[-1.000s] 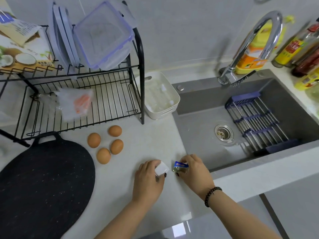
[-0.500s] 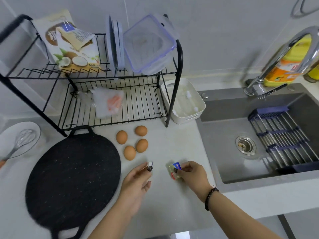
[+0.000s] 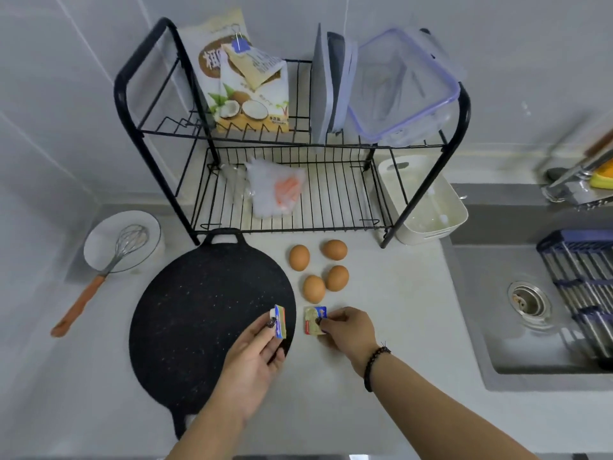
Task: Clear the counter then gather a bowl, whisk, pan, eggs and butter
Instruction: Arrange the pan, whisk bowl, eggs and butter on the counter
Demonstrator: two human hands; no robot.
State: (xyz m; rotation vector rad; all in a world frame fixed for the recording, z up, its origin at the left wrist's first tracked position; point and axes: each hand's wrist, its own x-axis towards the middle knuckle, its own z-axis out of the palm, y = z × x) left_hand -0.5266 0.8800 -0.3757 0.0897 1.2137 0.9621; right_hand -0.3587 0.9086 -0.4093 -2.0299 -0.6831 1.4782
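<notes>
On the tabletop (image 3: 381, 327) we see the black pan (image 3: 205, 323), then four eggs (image 3: 318, 268) just beside its right edge. Our left hand (image 3: 255, 356) reaches over the pan, fingers pinching one small butter packet (image 3: 280, 322); our right hand (image 3: 348, 330) pinches another butter portion (image 3: 314, 320) below the eggs.

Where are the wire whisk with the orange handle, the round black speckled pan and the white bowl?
Wire whisk with orange handle (image 3: 87, 295): head view, on its handle.
Round black speckled pan (image 3: 199, 313): head view, on its flat middle.
White bowl (image 3: 99, 242): head view, on its inside wall.
</notes>
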